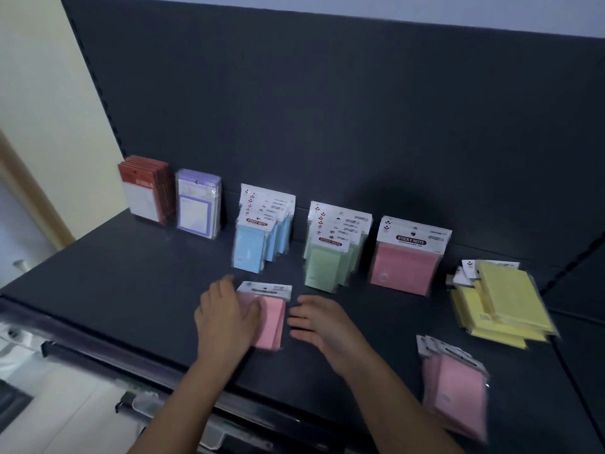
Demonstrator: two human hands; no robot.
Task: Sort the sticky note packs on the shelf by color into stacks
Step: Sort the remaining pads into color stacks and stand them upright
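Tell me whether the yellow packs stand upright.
No, the yellow packs lie flat in a loose pile on the shelf.

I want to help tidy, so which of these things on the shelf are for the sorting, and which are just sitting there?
For the sorting: the pink pack under the left hand, the right hand beside it, blue packs, green packs, standing pink packs, yellow stack, loose pink pile.
Probably just sitting there: red pads, purple pads, standing at the back left.
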